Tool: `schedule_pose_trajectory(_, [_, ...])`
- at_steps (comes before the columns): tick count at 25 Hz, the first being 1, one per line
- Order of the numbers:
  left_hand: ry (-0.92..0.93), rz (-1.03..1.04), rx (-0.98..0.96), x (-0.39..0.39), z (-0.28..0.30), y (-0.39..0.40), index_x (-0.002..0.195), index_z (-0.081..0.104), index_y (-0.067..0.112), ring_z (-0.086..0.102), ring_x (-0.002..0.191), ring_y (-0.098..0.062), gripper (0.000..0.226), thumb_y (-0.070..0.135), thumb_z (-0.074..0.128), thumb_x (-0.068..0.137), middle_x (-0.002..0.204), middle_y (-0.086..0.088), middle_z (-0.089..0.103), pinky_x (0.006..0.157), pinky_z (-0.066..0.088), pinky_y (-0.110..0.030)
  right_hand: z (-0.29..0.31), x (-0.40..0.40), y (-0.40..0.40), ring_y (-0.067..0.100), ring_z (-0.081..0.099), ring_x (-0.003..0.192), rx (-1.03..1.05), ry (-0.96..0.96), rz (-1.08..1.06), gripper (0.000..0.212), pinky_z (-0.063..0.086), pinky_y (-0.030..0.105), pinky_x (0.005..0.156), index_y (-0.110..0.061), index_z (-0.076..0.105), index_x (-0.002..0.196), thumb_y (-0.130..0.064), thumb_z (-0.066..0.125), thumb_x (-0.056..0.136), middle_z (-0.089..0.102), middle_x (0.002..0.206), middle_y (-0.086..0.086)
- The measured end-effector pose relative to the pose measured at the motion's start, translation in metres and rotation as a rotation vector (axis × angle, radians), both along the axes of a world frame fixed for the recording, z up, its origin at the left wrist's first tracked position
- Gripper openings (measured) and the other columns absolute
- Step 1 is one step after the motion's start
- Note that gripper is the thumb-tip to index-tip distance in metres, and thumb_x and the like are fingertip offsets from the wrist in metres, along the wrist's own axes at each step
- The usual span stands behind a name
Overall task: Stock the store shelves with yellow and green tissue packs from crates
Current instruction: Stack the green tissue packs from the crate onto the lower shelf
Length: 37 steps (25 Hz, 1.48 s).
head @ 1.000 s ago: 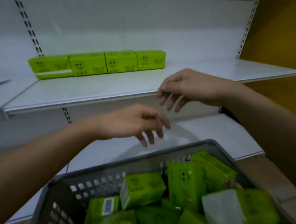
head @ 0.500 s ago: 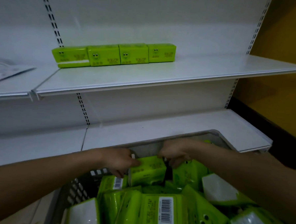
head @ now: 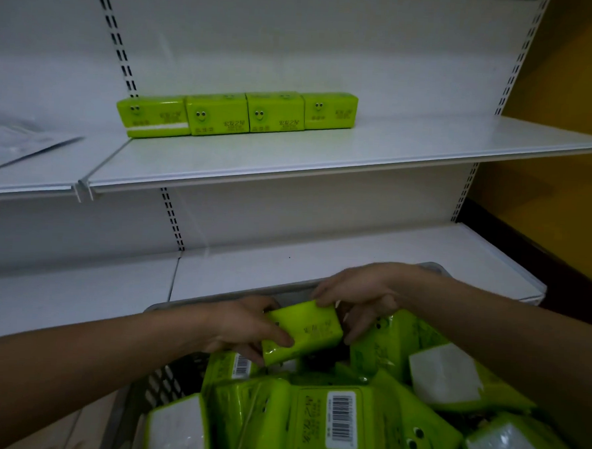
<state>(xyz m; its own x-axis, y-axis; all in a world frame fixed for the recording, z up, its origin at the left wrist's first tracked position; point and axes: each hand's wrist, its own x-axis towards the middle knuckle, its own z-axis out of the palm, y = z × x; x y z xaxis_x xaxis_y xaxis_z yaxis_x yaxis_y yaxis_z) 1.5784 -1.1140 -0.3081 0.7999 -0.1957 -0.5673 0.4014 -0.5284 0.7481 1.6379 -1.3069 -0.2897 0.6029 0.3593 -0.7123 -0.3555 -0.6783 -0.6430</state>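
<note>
A green tissue pack (head: pixel 302 331) is held between both hands above the far end of the crate (head: pixel 163 382), tilted with its printed face turned up and toward the camera. The left hand (head: pixel 244 328) grips the pack's left end: the thumb lies across the upper face and the fingers wrap beneath. The right hand (head: pixel 356 296) is closed on the pack's upper right corner, fingertips pressing its top edge and right side.

The crate is grey with a perforated wall and stands just in front of the lower shelf (head: pixel 320 263). It is filled with loose green tissue packs (head: pixel 342 426) lying at mixed angles; some show barcode labels, others show white end faces or printed cartoon eyes.

On the upper shelf (head: pixel 394 150), a row of four green packs (head: pixel 238 115) stands against the white back panel (head: pixel 297 46), the packs touching side to side. The leftmost pack is set slightly further forward than the others. The shelf surface to the right of the row is bare. A flat sheet of printed paper or plastic (head: pixel 21 144) lies on the adjoining shelf section at the left. A yellow wall (head: pixel 575 101) borders the shelving unit on the right.
</note>
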Motion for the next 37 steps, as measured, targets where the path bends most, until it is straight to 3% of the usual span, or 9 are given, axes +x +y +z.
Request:
schedule_pose_trajectory(5, [-0.066, -0.017, -0.048, -0.009, 0.036, -0.015, 0.113, 0.042, 0.013, 0.073, 0.088, -0.031, 0.063, 0.02, 0.087, 0.069, 0.116, -0.018, 0.061, 0.081, 0.059, -0.044, 0.048, -0.004, -0.012, 0.03, 0.062, 0.097, 0.163, -0.127, -0.03, 0.015, 0.061, 0.045, 0.064, -0.014, 0.061, 0.106, -0.025, 0.056, 0.097, 0.058, 0.112, 0.016])
schedule_pose_trajectory(9, [-0.056, 0.067, -0.297, -0.008, 0.064, -0.03, 0.108, 0.039, 0.016, 0.073, 0.081, -0.027, 0.052, 0.019, 0.081, 0.076, 0.106, -0.019, 0.07, 0.07, 0.062, -0.037, 0.082, -0.008, -0.014, 0.017, 0.058, 0.076, 0.07, -0.487, 0.025, 0.018, 0.052, 0.031, 0.056, -0.022, 0.061, 0.077, -0.035, 0.069, 0.087, 0.059, 0.08, 0.002])
schedule_pose_trajectory(14, [-0.238, 0.135, -0.41, 0.005, 0.089, -0.03, 0.122, 0.036, 0.027, 0.07, 0.071, -0.031, 0.059, 0.028, 0.076, 0.078, 0.085, -0.014, 0.074, 0.066, 0.061, -0.045, 0.113, -0.003, -0.03, 0.014, 0.053, 0.06, 0.222, -0.678, -0.113, 0.027, 0.045, 0.026, 0.054, -0.019, 0.058, 0.06, -0.014, 0.077, 0.079, 0.055, 0.062, 0.0])
schedule_pose_trajectory(17, [-0.273, 0.13, -0.418, 0.015, 0.094, -0.017, 0.133, 0.035, 0.034, 0.069, 0.082, -0.032, 0.072, 0.048, 0.073, 0.073, 0.111, -0.019, 0.065, 0.07, 0.06, -0.049, 0.118, 0.003, -0.038, 0.011, 0.046, 0.059, 0.408, -0.712, -0.177, 0.035, 0.037, 0.027, 0.056, -0.018, 0.054, 0.055, 0.0, 0.069, 0.081, 0.048, 0.055, -0.005])
schedule_pose_trajectory(21, [-0.182, -0.029, -0.488, 0.028, 0.086, -0.005, 0.132, 0.052, 0.03, 0.064, 0.112, -0.028, 0.06, 0.058, 0.066, 0.08, 0.124, -0.009, 0.066, 0.092, 0.054, -0.046, 0.115, 0.006, -0.038, 0.017, 0.047, 0.071, 0.592, -0.679, -0.171, 0.033, 0.035, 0.03, 0.062, -0.021, 0.06, 0.06, 0.007, 0.061, 0.078, 0.052, 0.07, 0.004])
schedule_pose_trajectory(27, [-0.31, -0.072, -0.598, 0.039, 0.096, -0.017, 0.125, 0.054, 0.036, 0.065, 0.078, -0.02, 0.057, 0.039, 0.075, 0.072, 0.097, -0.009, 0.066, 0.061, 0.049, -0.025, 0.127, 0.018, -0.028, 0.019, 0.066, 0.084, 0.606, -0.767, -0.212, 0.019, 0.052, 0.033, 0.079, -0.016, 0.065, 0.098, -0.003, 0.066, 0.084, 0.071, 0.101, 0.012])
schedule_pose_trajectory(29, [-0.38, 0.012, -0.6, 0.046, 0.108, -0.026, 0.115, 0.057, 0.029, 0.066, 0.08, -0.022, 0.044, 0.033, 0.076, 0.076, 0.095, -0.011, 0.066, 0.065, 0.054, -0.03, 0.135, 0.025, -0.032, 0.012, 0.068, 0.084, 0.611, -0.843, -0.301, 0.02, 0.055, 0.027, 0.075, -0.018, 0.064, 0.107, -0.012, 0.067, 0.088, 0.07, 0.107, 0.007])
schedule_pose_trajectory(32, [-0.479, 0.161, -0.554, 0.075, 0.14, -0.04, 0.112, 0.057, 0.025, 0.067, 0.085, -0.025, 0.031, 0.037, 0.064, 0.085, 0.102, -0.011, 0.069, 0.076, 0.056, -0.039, 0.147, 0.036, -0.049, 0.017, 0.068, 0.096, 0.656, -0.856, -0.366, 0.026, 0.054, 0.033, 0.075, -0.028, 0.058, 0.119, -0.025, 0.061, 0.094, 0.067, 0.113, 0.001])
schedule_pose_trajectory(37, [-0.638, 0.206, -0.299, 0.137, 0.183, -0.068, 0.12, 0.052, 0.023, 0.067, 0.093, -0.022, 0.047, 0.051, 0.066, 0.085, 0.106, -0.004, 0.068, 0.082, 0.055, -0.04, 0.147, 0.054, -0.069, 0.029, 0.067, 0.09, 0.759, -0.707, -0.444, 0.028, 0.059, 0.042, 0.073, -0.031, 0.062, 0.118, -0.024, 0.063, 0.092, 0.067, 0.115, 0.005])
